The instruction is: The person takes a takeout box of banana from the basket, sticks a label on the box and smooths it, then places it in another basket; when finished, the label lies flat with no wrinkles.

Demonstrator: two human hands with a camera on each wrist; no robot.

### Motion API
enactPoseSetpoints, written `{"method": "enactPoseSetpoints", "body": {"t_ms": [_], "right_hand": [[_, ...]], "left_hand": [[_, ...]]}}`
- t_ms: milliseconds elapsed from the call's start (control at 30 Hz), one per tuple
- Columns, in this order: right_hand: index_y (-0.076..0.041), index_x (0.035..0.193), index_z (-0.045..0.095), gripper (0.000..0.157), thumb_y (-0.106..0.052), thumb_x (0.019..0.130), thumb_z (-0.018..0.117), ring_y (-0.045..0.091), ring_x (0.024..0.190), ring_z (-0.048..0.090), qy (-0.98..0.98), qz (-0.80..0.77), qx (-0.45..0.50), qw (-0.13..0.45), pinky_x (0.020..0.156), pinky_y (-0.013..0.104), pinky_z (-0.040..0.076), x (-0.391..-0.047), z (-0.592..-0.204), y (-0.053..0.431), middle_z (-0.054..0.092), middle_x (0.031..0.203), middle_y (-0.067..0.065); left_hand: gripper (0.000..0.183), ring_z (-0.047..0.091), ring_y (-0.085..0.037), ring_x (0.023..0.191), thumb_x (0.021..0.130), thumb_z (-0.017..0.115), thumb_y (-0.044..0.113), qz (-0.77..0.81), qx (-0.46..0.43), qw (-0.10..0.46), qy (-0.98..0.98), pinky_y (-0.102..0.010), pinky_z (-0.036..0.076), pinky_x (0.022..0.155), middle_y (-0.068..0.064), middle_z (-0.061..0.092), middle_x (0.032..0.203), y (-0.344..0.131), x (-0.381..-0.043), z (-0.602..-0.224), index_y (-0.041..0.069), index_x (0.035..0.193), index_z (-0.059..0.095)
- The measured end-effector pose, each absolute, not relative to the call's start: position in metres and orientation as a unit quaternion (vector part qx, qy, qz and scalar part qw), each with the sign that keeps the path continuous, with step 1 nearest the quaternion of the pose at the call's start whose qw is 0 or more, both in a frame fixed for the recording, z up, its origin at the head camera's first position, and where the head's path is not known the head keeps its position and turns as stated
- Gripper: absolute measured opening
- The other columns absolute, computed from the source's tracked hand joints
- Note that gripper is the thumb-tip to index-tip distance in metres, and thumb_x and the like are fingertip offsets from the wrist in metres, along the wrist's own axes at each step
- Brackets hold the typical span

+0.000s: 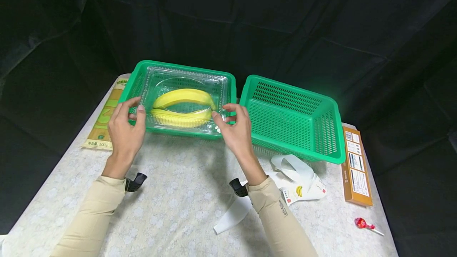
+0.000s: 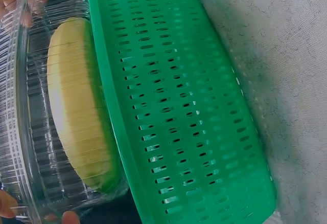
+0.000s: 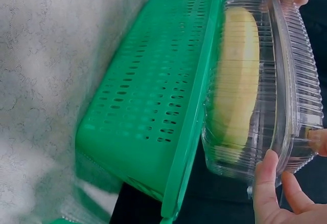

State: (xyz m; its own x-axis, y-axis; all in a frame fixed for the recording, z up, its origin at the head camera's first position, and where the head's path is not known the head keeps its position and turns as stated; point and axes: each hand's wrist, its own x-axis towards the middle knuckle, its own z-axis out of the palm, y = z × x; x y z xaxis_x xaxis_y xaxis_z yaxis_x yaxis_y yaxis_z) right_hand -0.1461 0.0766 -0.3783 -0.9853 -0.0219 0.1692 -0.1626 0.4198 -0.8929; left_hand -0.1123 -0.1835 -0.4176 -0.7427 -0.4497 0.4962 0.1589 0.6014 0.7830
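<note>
1. Beige sleeves (image 1: 287,225) reach up from the bottom edge, with a black mount (image 1: 135,183) at each wrist.
2. Patterned pale cloth (image 1: 168,205) covers the table; a red lollipop (image 1: 361,222) lies near its right edge, stick pointing right.
3. White wrapping (image 1: 303,187) with a banana print lies crumpled beside the right sleeve, a long strip of it showing on the sleeve's other side.
4. An orange carton (image 1: 358,169) lies lengthwise near the table's right edge.
5. The left hand (image 1: 125,132) pinches the clear box (image 1: 182,107) at its left end, thumb toward the near side.
6. The right hand (image 1: 238,130) pinches the opposite end between thumb and fingers.
7. The box, lid on, is held level with or above the rim of the left basket (image 1: 233,90); whether they touch, I cannot tell.
8. Two yellow bananas (image 1: 183,96) lie inside the box, one behind the other.
9. The right basket (image 1: 282,124), also green, stands just beside the left one.
10. A green-and-tan packet (image 1: 101,126) lies partly behind the left hand.
11. Black curtain (image 1: 214,19) hangs behind everything.
</note>
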Motion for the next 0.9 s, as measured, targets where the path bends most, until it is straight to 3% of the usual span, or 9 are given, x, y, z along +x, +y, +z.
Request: {"method": "enactPoseSetpoints", "body": {"t_ms": [367, 500, 800, 900], "right_hand": [[-0.012, 0.118, 0.064, 0.037, -0.035, 0.090, 0.072, 0.019, 0.089, 0.061, -0.837, 0.541, 0.053, 0.065, 0.076, 0.033, 0.051, -0.1463, -0.3808, 0.0773, 0.057, 0.122, 0.005], [-0.011, 0.117, 0.064, 0.036, -0.034, 0.091, 0.072, 0.019, 0.088, 0.062, -0.835, 0.543, 0.058, 0.067, 0.076, 0.032, 0.052, -0.1476, -0.3796, 0.0762, 0.057, 0.121, 0.006], [-0.008, 0.116, 0.064, 0.037, -0.032, 0.089, 0.073, 0.021, 0.088, 0.062, -0.841, 0.534, 0.066, 0.061, 0.075, 0.031, 0.051, -0.1442, -0.3773, 0.0776, 0.057, 0.121, 0.009], [-0.009, 0.117, 0.063, 0.038, -0.032, 0.089, 0.073, 0.021, 0.089, 0.062, -0.842, 0.533, 0.064, 0.050, 0.075, 0.032, 0.050, -0.1413, -0.3766, 0.0789, 0.057, 0.122, 0.008]], "left_hand": [[0.032, 0.046, 0.002, 0.071, 0.099, 0.057, 0.022, -0.449, 0.089, 0.360, -0.813, -0.019, 0.037, 0.070, -0.018, 0.070, 0.112, -0.1835, -0.1149, -0.4222, 0.005, 0.123, 0.069], [0.031, 0.045, 0.004, 0.071, 0.099, 0.058, 0.021, -0.455, 0.089, 0.363, -0.808, -0.015, 0.036, 0.068, -0.017, 0.070, 0.112, -0.1846, -0.1158, -0.4218, 0.004, 0.123, 0.069], [0.031, 0.046, 0.007, 0.071, 0.098, 0.058, 0.020, -0.463, 0.091, 0.358, -0.805, -0.022, 0.040, 0.068, -0.017, 0.069, 0.115, -0.1845, -0.1111, -0.4198, 0.005, 0.123, 0.070], [0.031, 0.046, 0.009, 0.071, 0.098, 0.058, 0.019, -0.463, 0.094, 0.358, -0.806, -0.020, 0.040, 0.069, -0.018, 0.069, 0.115, -0.1840, -0.1090, -0.4196, 0.005, 0.123, 0.070]]}}
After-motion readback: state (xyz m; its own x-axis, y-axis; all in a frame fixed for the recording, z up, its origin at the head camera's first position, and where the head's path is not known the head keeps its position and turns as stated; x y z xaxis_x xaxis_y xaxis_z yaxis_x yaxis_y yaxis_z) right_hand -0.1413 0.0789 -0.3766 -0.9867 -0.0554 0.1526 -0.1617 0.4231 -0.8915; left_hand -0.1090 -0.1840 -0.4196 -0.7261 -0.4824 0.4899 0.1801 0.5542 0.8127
